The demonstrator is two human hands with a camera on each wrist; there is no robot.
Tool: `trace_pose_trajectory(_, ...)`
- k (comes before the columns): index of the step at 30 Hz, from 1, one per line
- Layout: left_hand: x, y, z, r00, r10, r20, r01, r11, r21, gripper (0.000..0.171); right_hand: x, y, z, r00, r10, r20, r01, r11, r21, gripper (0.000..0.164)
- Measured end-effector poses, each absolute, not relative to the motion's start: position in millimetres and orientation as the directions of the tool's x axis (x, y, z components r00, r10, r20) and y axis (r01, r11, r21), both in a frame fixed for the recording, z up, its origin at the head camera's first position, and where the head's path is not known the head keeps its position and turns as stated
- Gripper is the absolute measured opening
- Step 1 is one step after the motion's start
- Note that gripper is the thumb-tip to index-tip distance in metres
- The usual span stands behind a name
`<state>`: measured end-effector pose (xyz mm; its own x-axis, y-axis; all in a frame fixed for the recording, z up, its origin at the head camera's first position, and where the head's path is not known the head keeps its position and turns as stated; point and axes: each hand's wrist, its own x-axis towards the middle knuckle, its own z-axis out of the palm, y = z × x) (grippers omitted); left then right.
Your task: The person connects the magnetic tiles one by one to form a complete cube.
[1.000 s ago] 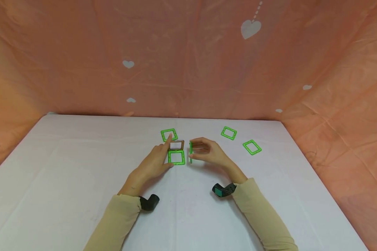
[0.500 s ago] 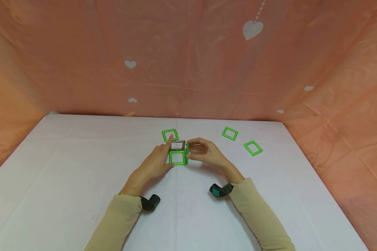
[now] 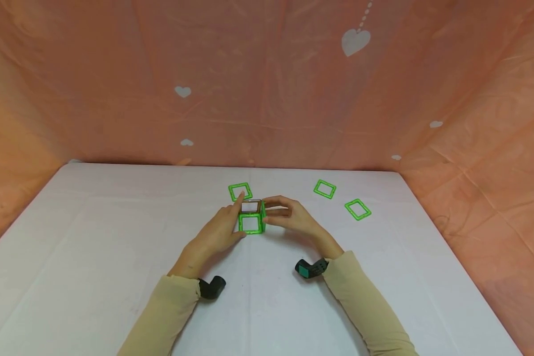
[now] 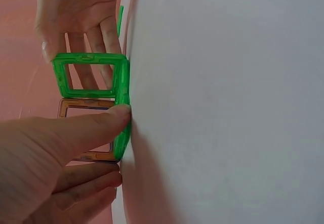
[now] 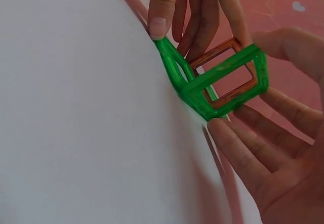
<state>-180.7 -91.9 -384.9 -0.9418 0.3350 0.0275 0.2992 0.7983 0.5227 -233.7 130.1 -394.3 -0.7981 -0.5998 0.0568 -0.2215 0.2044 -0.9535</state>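
Head view: a green bottom square [image 3: 253, 232] lies flat near the middle of the tabletop [image 3: 115, 222], closer to its far edge than to the corners on either side. A brown square [image 4: 93, 103] stands upright along the bottom square's far side, and a green side square [image 4: 88, 58] stands at its right, the lower edges appearing to touch. Whether the side square also meets the brown square is hard to tell. The step in hand looks like fitting this wall to the other two. The next move seems to call for lining up the corners and holding everything steady until the wall stands unaided; a sideways push could fold the brown square over.

All three are hollow frames with rounded corners, in glossy, see-through plastic with little blocks showing inside the rims.

The right hand [image 3: 290, 216] grips the side square, thumb at its upper corner and fingers behind it. The left hand [image 3: 218, 230] holds the other two between thumb and fingers, the thumb pressing the bottom square's near left corner.

Further out, a spare square [image 3: 238, 185] lies just beyond, towards the far edge, partly behind the left forefinger. A second spare [image 3: 328, 183] and a third spare [image 3: 365, 206] lie towards the far right corner.

Smooth beige sleeves [image 3: 369, 306] reach in over the matt white cover. Past the far edge hangs creased orange-pink cloth [image 3: 249, 99] printed with pale hearts [image 3: 356, 42].
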Motion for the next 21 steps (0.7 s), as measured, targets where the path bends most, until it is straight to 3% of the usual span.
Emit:
trace_pose_trajectory(10, -177.2, -89.6, -383.6, -0.951, 0.308, 0.015, 0.265, 0.793, 0.549, 0.089, -233.0, 133.3, -396.9, -0.805, -0.593, 0.030, -0.208, 0.236, -0.949, 0.051)
trace_pose_trajectory(21, -175.8, -90.2, -380.4, -0.937, 0.342, 0.067, 0.319, 0.766, 0.559, 0.074, -233.6, 138.0, -399.3, -0.778, -0.621, 0.093, -0.285, 0.217, -0.934, 0.046)
